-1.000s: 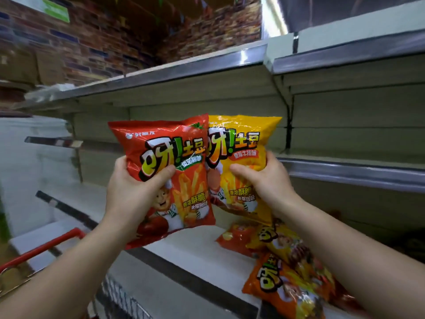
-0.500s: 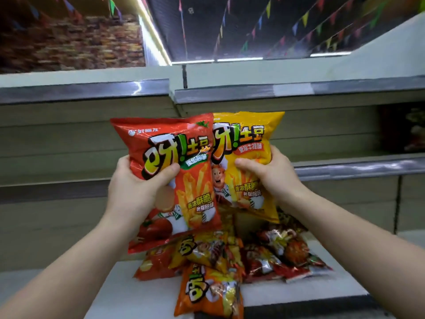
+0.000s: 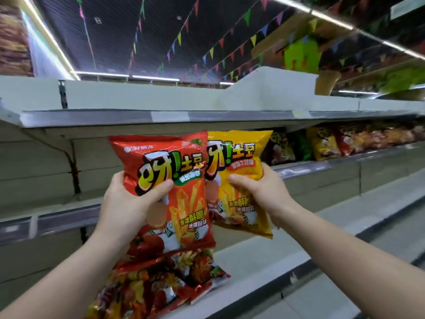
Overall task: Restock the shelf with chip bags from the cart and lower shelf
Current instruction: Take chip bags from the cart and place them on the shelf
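Note:
My left hand (image 3: 128, 203) grips a red chip bag (image 3: 170, 180) by its left side, thumb across the front. My right hand (image 3: 259, 192) grips a yellow chip bag (image 3: 236, 157) by its right side. Both bags are upright, side by side, the red one overlapping the yellow one's left edge, raised in front of the middle shelf (image 3: 69, 215). Below them several more chip bags (image 3: 161, 284) lie in a heap on the lower shelf (image 3: 264, 261).
The top shelf (image 3: 161, 116) runs across above the held bags. To the right, the middle shelf level holds a row of stocked snack bags (image 3: 333, 143). A bracket (image 3: 73, 171) stands at the left against the back panel. The cart is out of view.
The view has swung right and upward; the stocked bags at the right came into sight. Both hands kept their grip on the two bags, which stayed raised together.

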A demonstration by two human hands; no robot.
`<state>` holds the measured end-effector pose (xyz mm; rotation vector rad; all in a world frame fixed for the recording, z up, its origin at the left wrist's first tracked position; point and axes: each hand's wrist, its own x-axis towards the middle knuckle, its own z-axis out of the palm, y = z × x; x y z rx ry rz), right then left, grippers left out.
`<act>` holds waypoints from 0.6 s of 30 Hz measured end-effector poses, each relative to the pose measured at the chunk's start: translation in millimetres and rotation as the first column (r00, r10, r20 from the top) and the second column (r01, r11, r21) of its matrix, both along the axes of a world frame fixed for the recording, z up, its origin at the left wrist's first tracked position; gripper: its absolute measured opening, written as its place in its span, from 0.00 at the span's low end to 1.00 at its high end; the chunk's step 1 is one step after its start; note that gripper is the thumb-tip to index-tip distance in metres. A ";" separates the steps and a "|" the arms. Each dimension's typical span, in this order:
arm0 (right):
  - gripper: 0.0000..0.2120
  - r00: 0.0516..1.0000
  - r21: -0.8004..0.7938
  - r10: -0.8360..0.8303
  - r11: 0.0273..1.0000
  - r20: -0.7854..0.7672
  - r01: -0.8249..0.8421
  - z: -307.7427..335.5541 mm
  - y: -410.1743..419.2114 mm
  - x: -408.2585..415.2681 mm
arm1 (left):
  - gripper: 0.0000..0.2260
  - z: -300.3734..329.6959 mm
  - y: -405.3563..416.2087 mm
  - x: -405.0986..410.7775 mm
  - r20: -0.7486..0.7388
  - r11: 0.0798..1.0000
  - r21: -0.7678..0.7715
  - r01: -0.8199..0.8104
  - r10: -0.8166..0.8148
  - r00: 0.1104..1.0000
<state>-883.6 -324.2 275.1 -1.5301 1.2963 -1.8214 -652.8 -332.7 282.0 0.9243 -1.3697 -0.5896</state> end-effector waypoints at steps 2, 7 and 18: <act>0.18 1.000 0.000 -0.016 1.000 0.007 0.016 -0.9 2.5 -30.7 | 0.25 1.2 -3.8 -30.6 0.005 1.000 0.004 0.031 -0.031 1.000; 0.19 0.996 0.023 -0.090 0.996 -0.010 0.090 -4.3 -3.3 -119.9 | 0.27 -0.1 -15.2 -117.6 0.001 0.997 0.028 0.068 -0.068 0.998; 0.19 0.997 0.074 -0.076 0.994 -0.018 0.077 -9.8 -33.3 -272.6 | 0.25 -4.4 -46.2 -268.8 -0.029 0.991 0.037 0.129 -0.128 0.991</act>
